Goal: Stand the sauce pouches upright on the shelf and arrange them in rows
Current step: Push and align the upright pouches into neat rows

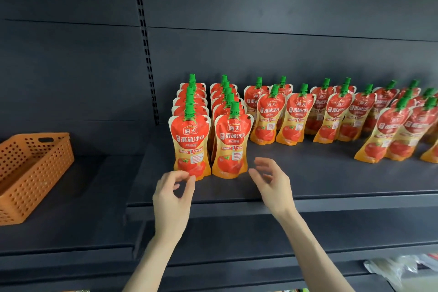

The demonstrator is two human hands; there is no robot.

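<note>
left hand (174, 193): grip pinched loosely, fingertips touching front-left pouch (190, 147) base | right hand (272, 182): grip open, empty, beside second pouch (231, 147) | shelf (308, 173): pouches upright

Glossy plastic pouches (191, 142), matt dark shelf (308, 173), perforated plastic basket (30, 173)

Tomato sauce pouches (192, 144) upright on a dark shelf (308, 173)

Two tidy rows at left; looser pouches to the right. Left hand (174, 193) touches the front pouch; right hand (272, 184) open, empty.
</note>
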